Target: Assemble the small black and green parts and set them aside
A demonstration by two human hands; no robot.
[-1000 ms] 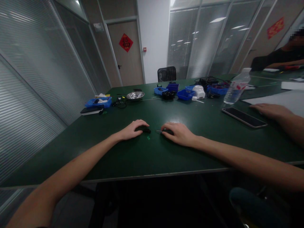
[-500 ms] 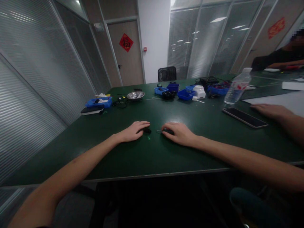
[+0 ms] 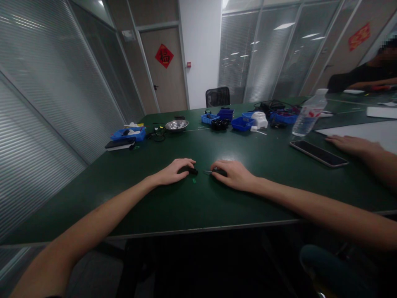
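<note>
My left hand (image 3: 175, 171) rests low over the green tabletop, its thumb and fingers closed around a small black object (image 3: 193, 171). Most of that object is hidden under the palm, so its kind does not show. Facing it, my right hand (image 3: 234, 174) grips a screwdriver (image 3: 220, 171) by its dark handle. The thin metal shaft points left toward the black object, with a short gap between them. Just below the black object lies a tiny green mark or scrap (image 3: 194, 180).
A phone (image 3: 319, 153) and a water bottle (image 3: 310, 114) stand to the right, beside another person's hand (image 3: 350, 145). Farther back are a metal bowl (image 3: 176, 125), blue trays (image 3: 242, 123) and black cables (image 3: 158, 134). A tray-topped stack (image 3: 120, 144) sits at left.
The fingers of my left hand have curled down a little, closer around the black object. My right hand and the screwdriver look unmoved.
</note>
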